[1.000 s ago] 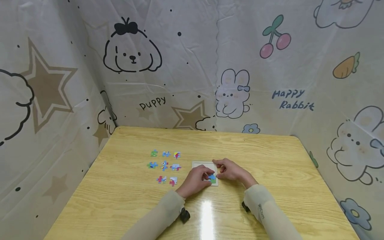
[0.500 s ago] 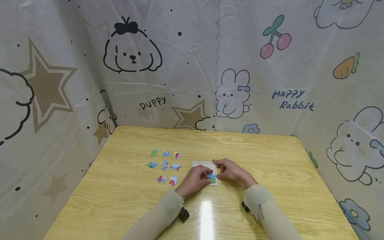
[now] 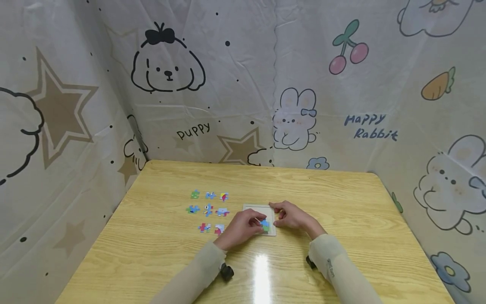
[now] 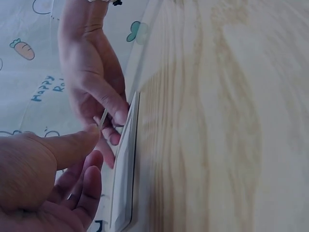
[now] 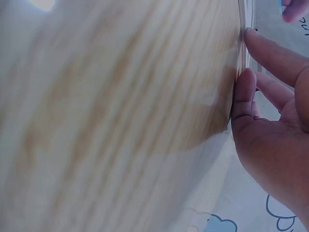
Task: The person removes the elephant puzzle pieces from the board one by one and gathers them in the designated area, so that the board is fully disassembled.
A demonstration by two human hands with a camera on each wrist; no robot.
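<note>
My left hand [image 3: 240,228] pinches a blue and green jigsaw piece [image 3: 265,226] over the lower right part of a pale, shallow puzzle tray [image 3: 250,206]. In the left wrist view, the piece [image 4: 103,118] shows edge-on between thumb and fingertips, tilted and apart from the tray [image 4: 124,179]. At the tray's right side is my right hand [image 3: 294,217]. Its index finger touches near the far right corner and its thumb rests on the right edge. In the right wrist view, thumb [image 5: 245,89] and index finger extend to the tray's edge. The left hand hides part of the tray.
Several loose jigsaw pieces [image 3: 207,210] lie in rows left of the tray on the wooden table [image 3: 326,190]. One red and white piece [image 3: 219,229] is close to my left hand. A printed cloth [image 3: 243,84] hangs behind and beside the table.
My left hand has drawn slightly left with the blue and green piece, which was nearer the tray's right edge before. The right hand and the tray have stayed in place.
</note>
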